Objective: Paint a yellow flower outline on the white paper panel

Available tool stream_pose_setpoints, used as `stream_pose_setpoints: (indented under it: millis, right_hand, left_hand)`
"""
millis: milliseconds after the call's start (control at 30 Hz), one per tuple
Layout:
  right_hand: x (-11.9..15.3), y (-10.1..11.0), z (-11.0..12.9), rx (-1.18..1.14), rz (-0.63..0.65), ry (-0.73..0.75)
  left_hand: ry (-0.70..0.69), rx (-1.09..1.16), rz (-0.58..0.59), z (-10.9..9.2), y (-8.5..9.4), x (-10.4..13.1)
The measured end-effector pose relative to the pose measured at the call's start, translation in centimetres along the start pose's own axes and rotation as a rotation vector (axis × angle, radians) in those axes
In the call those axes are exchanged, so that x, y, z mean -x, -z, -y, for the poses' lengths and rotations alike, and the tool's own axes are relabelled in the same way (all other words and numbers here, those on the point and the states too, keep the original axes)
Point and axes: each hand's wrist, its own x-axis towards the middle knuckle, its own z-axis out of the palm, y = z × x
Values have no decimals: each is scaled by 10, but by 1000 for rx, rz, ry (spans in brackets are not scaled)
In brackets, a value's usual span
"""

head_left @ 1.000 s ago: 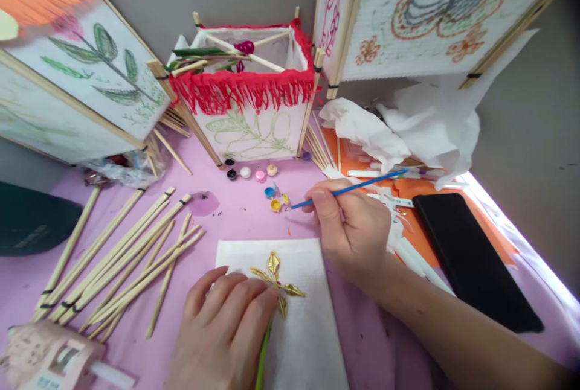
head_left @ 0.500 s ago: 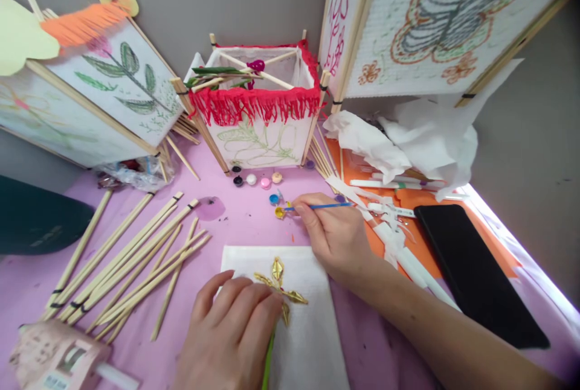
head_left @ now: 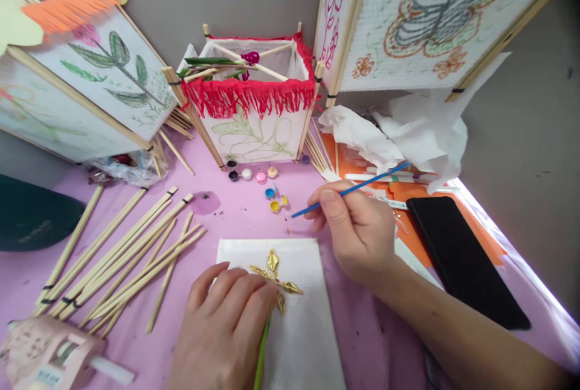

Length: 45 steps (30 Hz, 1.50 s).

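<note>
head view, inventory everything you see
tablecloth: one, lilac, underneath
lanterns: three, white, back
sticks: many, pale, mostly left
bottle: one, teal, left
bag: one, clear, left
glue gun: one, pink, left
tissue: some, white, right
paper: some, orange, right
markers: some, white, right
phone: one, black, right
paint pots: about eight, mixed, centre
paintbrush: one, blue, centre
panel: one, white, front
flower: one, gold, front
stem: one, green, front
left hand: one, bare, over panel
right hand: one, bare, around paintbrush
</note>
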Motion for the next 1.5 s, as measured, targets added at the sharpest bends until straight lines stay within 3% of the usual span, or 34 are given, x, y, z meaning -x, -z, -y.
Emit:
stream_pose_setpoints:
  millis: [200,400,867,1500]
  right_hand:
    - [27,21,24,-37,141,-46]
    - [57,19,22,-25,197,-155]
    - [53,12,12,35,208,-122]
    - [54,9,12,53,205,-113]
  left_hand:
    - [-18,-24,15,-3,5,-6]
    - [-12,-15,33,-1,3,-2]
    - [-35,-64,128,3,7,-1]
    - [10,-42,98,0,7,0]
